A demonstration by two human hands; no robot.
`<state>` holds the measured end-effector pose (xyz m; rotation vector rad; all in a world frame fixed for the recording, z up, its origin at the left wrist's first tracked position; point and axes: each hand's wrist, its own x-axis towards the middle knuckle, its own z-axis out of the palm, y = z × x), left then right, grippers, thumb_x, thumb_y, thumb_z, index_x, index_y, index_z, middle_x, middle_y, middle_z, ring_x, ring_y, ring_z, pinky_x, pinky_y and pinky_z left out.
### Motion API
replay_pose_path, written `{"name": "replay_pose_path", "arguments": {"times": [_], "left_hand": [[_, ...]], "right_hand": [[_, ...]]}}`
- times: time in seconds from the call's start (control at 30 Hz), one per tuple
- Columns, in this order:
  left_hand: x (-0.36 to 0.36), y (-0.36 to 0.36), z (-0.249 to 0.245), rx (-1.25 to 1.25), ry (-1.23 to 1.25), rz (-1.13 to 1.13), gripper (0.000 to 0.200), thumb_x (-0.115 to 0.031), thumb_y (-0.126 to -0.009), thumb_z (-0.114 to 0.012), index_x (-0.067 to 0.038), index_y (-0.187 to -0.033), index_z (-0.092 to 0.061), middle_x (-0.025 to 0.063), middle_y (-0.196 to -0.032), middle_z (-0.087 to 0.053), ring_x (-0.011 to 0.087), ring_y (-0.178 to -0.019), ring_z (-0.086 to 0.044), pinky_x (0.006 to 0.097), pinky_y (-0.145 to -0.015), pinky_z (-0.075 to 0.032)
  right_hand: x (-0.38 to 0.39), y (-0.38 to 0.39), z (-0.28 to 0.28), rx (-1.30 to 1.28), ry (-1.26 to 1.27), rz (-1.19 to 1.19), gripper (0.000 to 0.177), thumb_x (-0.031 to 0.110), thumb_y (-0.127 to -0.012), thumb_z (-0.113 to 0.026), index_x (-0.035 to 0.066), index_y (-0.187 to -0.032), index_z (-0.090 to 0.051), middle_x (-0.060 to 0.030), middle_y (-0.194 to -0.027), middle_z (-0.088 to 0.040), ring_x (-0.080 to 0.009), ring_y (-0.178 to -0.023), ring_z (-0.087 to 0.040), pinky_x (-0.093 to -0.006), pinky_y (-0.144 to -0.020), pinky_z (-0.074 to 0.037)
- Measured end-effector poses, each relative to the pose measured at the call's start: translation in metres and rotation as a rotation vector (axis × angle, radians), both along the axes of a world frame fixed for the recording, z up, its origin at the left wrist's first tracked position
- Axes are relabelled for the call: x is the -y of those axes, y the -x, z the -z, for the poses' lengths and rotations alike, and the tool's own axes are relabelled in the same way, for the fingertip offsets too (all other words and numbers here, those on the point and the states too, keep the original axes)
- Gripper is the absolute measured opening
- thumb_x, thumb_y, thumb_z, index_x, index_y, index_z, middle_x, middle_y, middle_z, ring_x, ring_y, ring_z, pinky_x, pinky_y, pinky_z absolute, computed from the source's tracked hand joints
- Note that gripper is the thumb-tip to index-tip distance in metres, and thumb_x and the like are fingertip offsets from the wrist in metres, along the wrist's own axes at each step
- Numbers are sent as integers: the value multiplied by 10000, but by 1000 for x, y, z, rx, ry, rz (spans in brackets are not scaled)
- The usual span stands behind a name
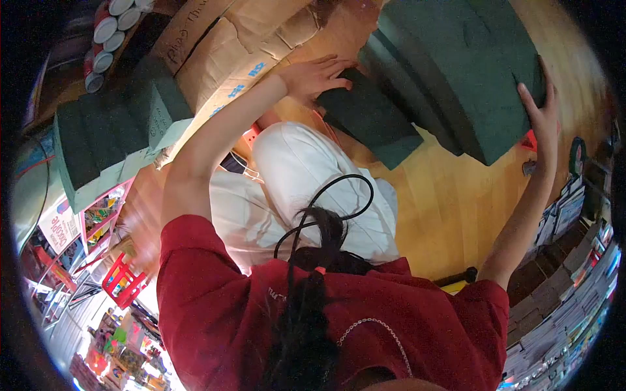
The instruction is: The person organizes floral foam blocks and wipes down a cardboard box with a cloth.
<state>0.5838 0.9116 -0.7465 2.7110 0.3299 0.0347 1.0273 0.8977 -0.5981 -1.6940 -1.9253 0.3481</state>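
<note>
A large dark green block (466, 72) with layered edges stands tilted over the wooden floor in the head view. At its right edge is my right hand (544, 117), the thumb on the near face and the fingers round the side. A smaller, flat dark green piece (372, 117) lies beside the block's lower left. My left hand (316, 78) is at the upper left end of this piece, fingers stretched out and thumb apart, fingertips close to the large block.
A brown cardboard box (235, 49) with handwriting lies at the upper left. Near it is another dark green stack (111, 130) with paler sides. Rows of books (567, 280) line the right. A red plastic basket (122, 281) is at the lower left, and wooden floor (450, 221) shows below the block.
</note>
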Motion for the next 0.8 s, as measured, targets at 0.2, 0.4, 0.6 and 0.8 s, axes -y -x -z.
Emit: {"name": "replay_pose_path", "arguments": {"times": [0.2, 0.4, 0.6, 0.8], "left_hand": [[13, 13, 5, -106, -13, -76, 945, -403, -532, -804, -159, -1295, -301, 225, -1380, -258, 372, -1284, -279, 520, -1044, -243], [41, 15, -4, 213, 933, -849, 914, -659, -713, -584, -132, -1373, -235, 203, -1373, -289, 338, -1263, -332, 508, -1020, -277], [36, 27, 34, -341, 1579, -1070, 1089, -867, -674, -159, -62, -1407, -210, 188, -1421, -257, 335, -1285, -305, 488, -1027, -284], [45, -2, 38, -109, 1640, -1192, 1122, -877, -658, -171, -36, -1397, -236, 177, -1431, -252, 353, -1279, -310, 460, -1049, -264]], "right_hand": [[-3, -1, 1, 16, -21, -18, 711, 359, -739, -711, 95, -1330, -414, -184, -1229, -446, -291, -1130, -464, -361, -951, -378], [37, -11, -1, -303, -498, 313, 385, 93, -851, -520, -17, -1217, -469, -150, -1195, -491, -257, -1120, -480, -344, -942, -388], [202, -20, 177, -922, 139, 956, 281, 259, -921, -408, 48, -981, -584, -59, -943, -581, -164, -849, -543, -330, -749, -444], [226, 146, 210, -1480, 1008, 570, 590, 525, -913, -375, 131, -1350, -328, -63, -1307, -434, -208, -1075, -502, -338, -905, -383]]}}
